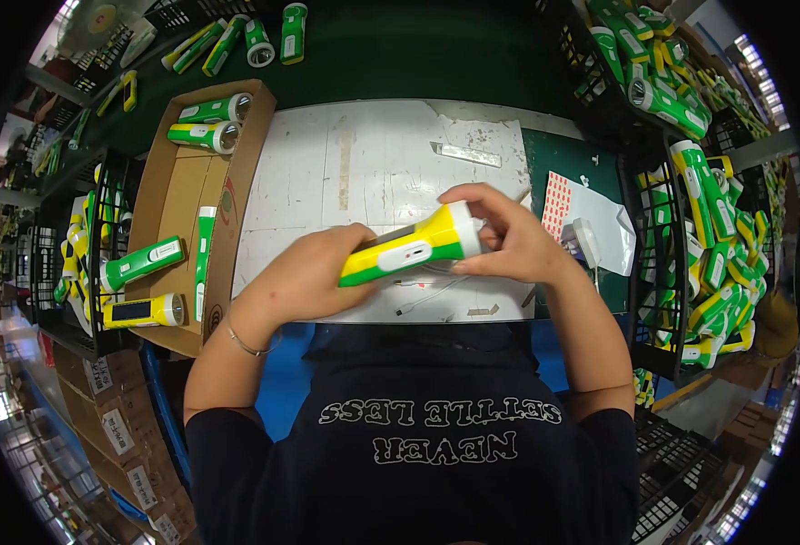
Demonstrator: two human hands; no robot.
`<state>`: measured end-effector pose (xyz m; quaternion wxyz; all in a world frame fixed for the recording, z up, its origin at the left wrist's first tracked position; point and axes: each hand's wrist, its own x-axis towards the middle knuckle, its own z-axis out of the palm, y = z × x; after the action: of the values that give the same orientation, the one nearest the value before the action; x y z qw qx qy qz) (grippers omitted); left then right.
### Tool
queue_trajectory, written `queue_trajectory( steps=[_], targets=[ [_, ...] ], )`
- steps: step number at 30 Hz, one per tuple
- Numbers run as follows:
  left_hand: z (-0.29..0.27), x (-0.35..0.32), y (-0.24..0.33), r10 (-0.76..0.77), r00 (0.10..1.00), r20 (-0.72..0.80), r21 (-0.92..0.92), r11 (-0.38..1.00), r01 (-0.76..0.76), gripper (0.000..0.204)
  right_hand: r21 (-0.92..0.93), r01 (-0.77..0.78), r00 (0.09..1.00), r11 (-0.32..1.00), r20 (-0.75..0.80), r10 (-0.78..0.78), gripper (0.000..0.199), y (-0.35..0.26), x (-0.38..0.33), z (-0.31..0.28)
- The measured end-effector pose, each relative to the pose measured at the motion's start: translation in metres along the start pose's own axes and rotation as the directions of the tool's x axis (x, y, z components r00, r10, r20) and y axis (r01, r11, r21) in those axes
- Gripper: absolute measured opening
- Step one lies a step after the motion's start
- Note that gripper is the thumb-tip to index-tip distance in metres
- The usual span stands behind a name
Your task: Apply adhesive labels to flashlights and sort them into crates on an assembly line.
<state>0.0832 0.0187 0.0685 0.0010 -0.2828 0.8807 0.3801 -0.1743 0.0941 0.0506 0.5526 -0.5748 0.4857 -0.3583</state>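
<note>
A green and yellow flashlight (406, 252) with a white head lies across my two hands, above the white work board. Wrapped round its tail end is my left hand (320, 271), its fingers mostly hidden beneath the body. My right hand (515, 238) grips the rim of the white head, thumb below and fingers above. A small switch panel on the flashlight's side faces up. Under it, a thin white cable (432, 298) rests on the board.
An open cardboard box (166, 195) with several flashlights stands at left. Black crates (659, 300) heaped with flashlights line the right; another crate (100, 195) is at far left. A clear strip (466, 154), a sheet of red stickers (557, 202) and a white adapter (585, 242) lie nearby.
</note>
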Motion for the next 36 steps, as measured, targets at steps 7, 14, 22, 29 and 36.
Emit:
queue_trajectory(
  steps=[7,14,22,29,36],
  targets=[
    [0.045,0.016,-0.025,-0.151,0.979,-0.14,-0.574,0.818,0.044,0.054,-0.666,-0.093,0.953,0.741,-0.275,-0.127,0.03,0.061,0.016,0.07],
    [0.057,0.026,-0.026,-0.239,0.925,-0.294,-0.542,0.839,0.044,0.059,-0.439,-0.07,0.927,0.896,-0.361,-0.104,0.022,0.042,0.015,0.05],
    [0.06,0.035,-0.012,-0.125,0.936,-0.328,-0.462,0.886,-0.044,0.057,0.094,-0.138,0.969,0.986,-0.195,0.154,0.028,0.027,0.011,0.02],
    [0.064,0.037,-0.005,-0.098,0.912,-0.398,-0.322,0.946,-0.039,0.057,0.341,-0.215,0.961,0.915,-0.094,0.261,0.022,0.031,0.01,0.017],
    [0.071,0.036,0.001,-0.012,0.827,-0.563,0.014,1.0,0.023,0.055,0.155,-0.139,0.959,0.978,-0.224,0.172,0.022,0.038,0.008,0.027]
  ],
)
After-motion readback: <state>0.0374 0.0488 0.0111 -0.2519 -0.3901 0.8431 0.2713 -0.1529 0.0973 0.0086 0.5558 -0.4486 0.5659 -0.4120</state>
